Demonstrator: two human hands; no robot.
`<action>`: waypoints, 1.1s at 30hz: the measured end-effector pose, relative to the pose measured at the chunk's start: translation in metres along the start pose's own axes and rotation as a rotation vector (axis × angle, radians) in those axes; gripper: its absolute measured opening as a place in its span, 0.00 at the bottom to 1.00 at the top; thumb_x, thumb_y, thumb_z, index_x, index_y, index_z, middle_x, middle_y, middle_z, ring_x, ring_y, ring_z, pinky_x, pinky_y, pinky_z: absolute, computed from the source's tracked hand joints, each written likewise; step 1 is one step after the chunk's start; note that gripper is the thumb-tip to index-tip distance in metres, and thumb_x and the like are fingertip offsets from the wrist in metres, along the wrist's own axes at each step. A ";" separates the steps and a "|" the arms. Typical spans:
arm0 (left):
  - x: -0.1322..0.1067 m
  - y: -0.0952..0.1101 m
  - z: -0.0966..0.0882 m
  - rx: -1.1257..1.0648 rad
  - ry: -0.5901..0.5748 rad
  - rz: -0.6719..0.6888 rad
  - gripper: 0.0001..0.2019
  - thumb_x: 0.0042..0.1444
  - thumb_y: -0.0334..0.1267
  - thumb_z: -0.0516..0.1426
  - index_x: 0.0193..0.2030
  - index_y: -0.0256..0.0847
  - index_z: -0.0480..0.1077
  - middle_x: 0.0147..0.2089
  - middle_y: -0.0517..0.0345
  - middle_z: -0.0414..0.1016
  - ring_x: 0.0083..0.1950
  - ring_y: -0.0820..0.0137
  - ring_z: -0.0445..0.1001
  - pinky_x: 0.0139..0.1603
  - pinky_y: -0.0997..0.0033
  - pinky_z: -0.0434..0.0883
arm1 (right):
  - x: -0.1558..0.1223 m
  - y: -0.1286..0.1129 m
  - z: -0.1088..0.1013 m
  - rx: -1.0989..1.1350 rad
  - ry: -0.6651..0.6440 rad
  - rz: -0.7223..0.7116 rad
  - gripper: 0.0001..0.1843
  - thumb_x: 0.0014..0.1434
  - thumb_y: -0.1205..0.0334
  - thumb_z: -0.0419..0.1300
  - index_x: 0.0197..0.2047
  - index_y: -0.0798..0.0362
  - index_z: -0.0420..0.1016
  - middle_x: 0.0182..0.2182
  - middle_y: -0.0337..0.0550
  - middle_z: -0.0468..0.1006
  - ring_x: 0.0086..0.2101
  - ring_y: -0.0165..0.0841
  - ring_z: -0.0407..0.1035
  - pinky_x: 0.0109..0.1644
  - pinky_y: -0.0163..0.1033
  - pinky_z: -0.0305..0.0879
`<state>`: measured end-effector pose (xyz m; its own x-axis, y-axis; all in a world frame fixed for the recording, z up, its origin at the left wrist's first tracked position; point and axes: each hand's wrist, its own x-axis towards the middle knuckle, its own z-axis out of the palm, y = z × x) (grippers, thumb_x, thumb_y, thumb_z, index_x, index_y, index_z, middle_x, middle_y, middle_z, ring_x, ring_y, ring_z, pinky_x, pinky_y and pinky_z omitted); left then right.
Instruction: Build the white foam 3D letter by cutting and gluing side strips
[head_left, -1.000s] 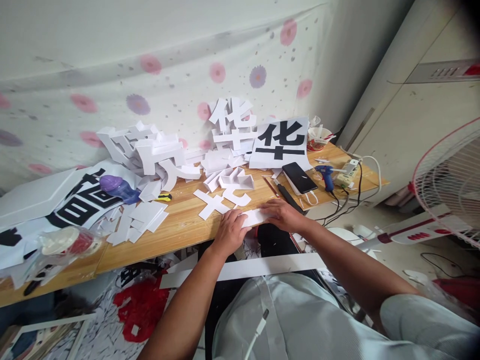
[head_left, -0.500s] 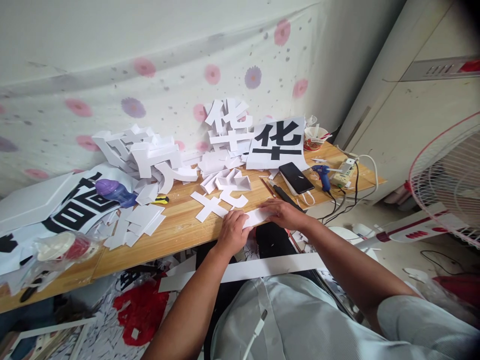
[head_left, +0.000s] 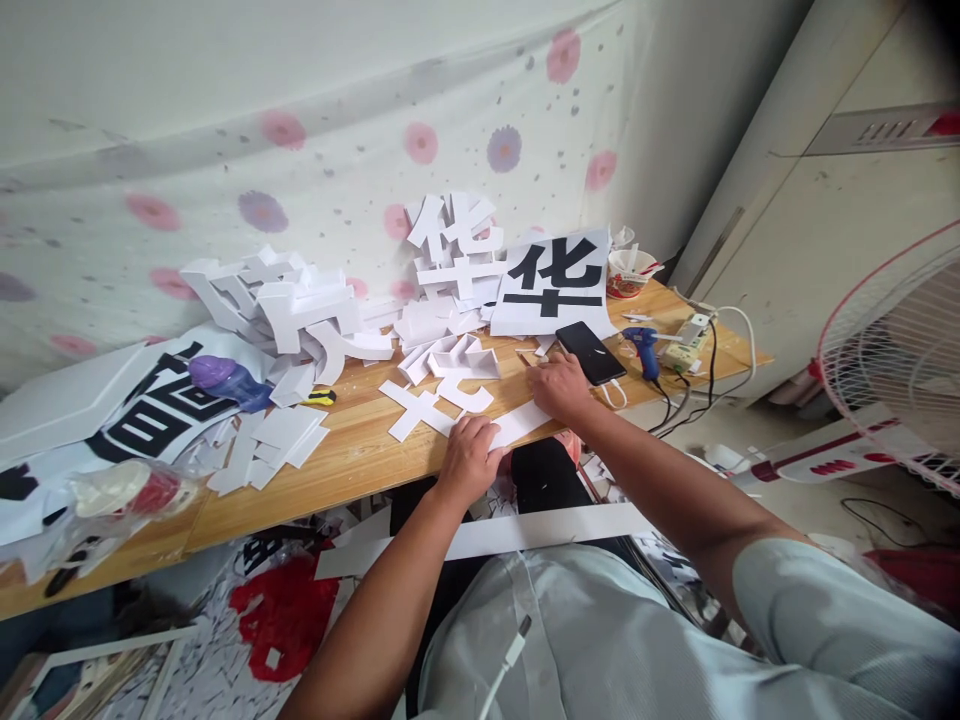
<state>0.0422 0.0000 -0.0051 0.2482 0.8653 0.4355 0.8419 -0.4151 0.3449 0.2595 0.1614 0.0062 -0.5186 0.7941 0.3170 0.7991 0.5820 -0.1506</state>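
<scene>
My left hand (head_left: 469,455) is closed on the near end of a white foam strip (head_left: 523,423) that lies at the front edge of the wooden table (head_left: 360,462). My right hand (head_left: 559,387) is off the strip and rests farther back, fingers bent down over the spot beside a black phone (head_left: 592,352). What lies under those fingers is hidden. A flat white cut-out character (head_left: 435,405) sits just left of both hands.
Foam letters (head_left: 300,310) are piled at the back, with a printed black character sheet (head_left: 559,280) leaning on the wall. A blue glue gun (head_left: 646,350), power strip (head_left: 686,352) and cables lie right. A fan (head_left: 892,370) stands at right. A long white strip (head_left: 540,530) crosses my lap.
My right hand left the strip and moved back and up the table toward the phone, covering the black tool that lay there. My left hand stayed on the strip.
</scene>
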 end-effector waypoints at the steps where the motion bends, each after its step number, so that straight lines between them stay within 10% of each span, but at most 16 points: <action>1: 0.002 0.001 0.001 -0.003 0.000 0.002 0.13 0.64 0.34 0.66 0.54 0.43 0.74 0.56 0.47 0.78 0.59 0.53 0.73 0.66 0.46 0.73 | 0.005 0.000 0.001 -0.008 -0.012 0.007 0.14 0.68 0.68 0.58 0.47 0.56 0.87 0.40 0.60 0.87 0.48 0.51 0.71 0.59 0.56 0.57; 13: 0.006 -0.001 0.001 -0.031 -0.055 -0.014 0.17 0.60 0.37 0.70 0.56 0.45 0.77 0.57 0.47 0.77 0.61 0.52 0.73 0.66 0.44 0.73 | 0.009 -0.005 -0.025 0.011 -0.058 0.100 0.19 0.69 0.67 0.57 0.54 0.53 0.89 0.46 0.59 0.86 0.49 0.49 0.77 0.55 0.50 0.62; 22: 0.027 -0.029 -0.030 -0.006 -0.386 -0.046 0.22 0.70 0.30 0.54 0.59 0.60 0.83 0.58 0.53 0.77 0.62 0.57 0.71 0.66 0.52 0.71 | -0.059 -0.004 -0.030 0.830 0.357 0.207 0.16 0.68 0.57 0.62 0.55 0.50 0.85 0.44 0.46 0.84 0.42 0.39 0.78 0.54 0.46 0.76; 33: 0.043 -0.035 -0.038 -0.014 -0.523 0.012 0.24 0.64 0.31 0.59 0.59 0.63 0.83 0.50 0.53 0.80 0.55 0.57 0.73 0.61 0.58 0.70 | -0.145 -0.031 -0.002 0.927 0.398 0.156 0.17 0.75 0.52 0.61 0.61 0.44 0.83 0.47 0.47 0.87 0.46 0.42 0.83 0.55 0.51 0.81</action>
<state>0.0053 0.0410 0.0331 0.4668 0.8838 -0.0328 0.8321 -0.4263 0.3548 0.3109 0.0281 -0.0334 -0.1550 0.8552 0.4947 0.2117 0.5178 -0.8289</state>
